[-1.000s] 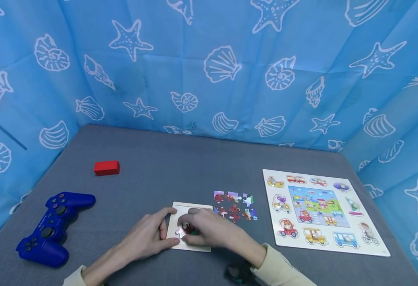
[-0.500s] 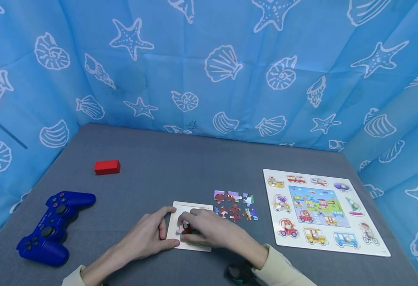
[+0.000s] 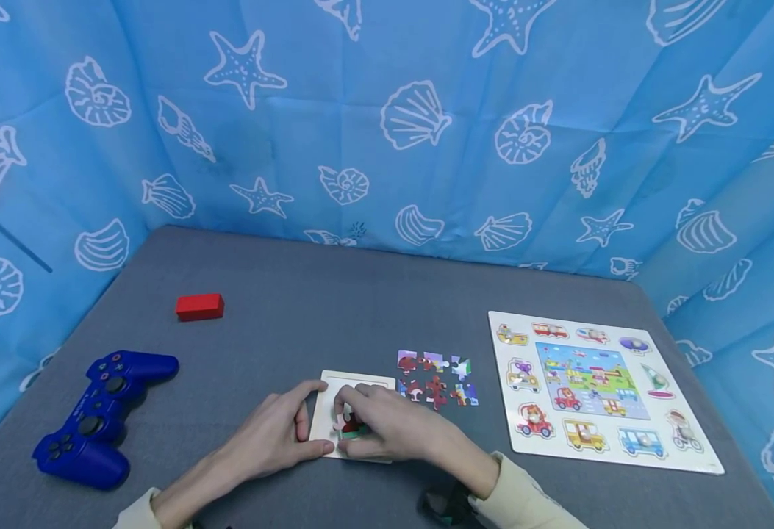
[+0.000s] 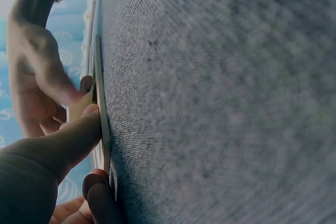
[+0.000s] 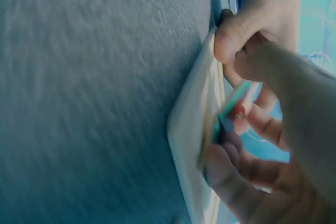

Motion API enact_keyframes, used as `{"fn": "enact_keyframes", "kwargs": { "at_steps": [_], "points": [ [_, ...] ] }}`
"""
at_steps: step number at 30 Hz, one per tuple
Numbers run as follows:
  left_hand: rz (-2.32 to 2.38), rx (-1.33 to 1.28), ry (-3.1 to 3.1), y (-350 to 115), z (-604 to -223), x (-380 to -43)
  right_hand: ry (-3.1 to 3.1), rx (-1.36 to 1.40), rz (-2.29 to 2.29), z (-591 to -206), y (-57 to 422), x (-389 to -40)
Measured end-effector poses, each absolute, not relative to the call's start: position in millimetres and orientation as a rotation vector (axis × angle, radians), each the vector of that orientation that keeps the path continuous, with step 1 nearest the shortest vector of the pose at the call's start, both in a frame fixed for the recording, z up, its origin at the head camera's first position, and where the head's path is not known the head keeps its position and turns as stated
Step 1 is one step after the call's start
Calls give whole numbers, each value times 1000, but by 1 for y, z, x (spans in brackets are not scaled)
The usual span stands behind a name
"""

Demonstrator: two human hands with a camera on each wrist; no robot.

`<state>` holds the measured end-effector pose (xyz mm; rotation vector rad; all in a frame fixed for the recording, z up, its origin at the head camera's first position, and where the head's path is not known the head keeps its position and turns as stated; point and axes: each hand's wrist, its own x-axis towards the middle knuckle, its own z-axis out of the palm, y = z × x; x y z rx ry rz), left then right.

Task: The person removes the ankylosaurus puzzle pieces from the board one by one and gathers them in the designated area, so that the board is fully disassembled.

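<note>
My left hand [image 3: 270,430] grips a small pale wooden puzzle tray [image 3: 359,378] at its left side, with the index finger at the far corner and the thumb at the near corner. Over the tray, my right hand [image 3: 400,422] pinches a jigsaw piece [image 3: 348,425] between thumb and fingers. Red, white and green show on that piece in the head view. Seen from the right wrist, the held piece [image 5: 233,106] stands tilted to the tray [image 5: 191,114]. The right fingers hide part of the tray's inside.
Several loose jigsaw pieces [image 3: 436,389] lie just right of the tray. A larger knobbed vehicle puzzle board [image 3: 502,382] is farther right. A blue game controller [image 3: 89,422] and a red block [image 3: 200,307] lie to the left. A patterned blue curtain [image 3: 334,132] hangs behind the grey table [image 3: 294,294].
The held jigsaw piece has shifted slightly right and tilted within the tray area, with my right fingers changing their pose around it. My left hand keeps its hold on the tray.
</note>
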<state>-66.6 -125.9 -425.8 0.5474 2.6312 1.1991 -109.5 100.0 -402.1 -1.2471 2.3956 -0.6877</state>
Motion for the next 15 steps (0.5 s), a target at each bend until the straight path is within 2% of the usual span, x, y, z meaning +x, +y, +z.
{"fn": "enact_keyframes", "kwargs": {
  "at_steps": [15],
  "points": [
    [1185,550,2644,-126,-425,-66,2381,-1240,-736,-403,106,-112]
  ]
}}
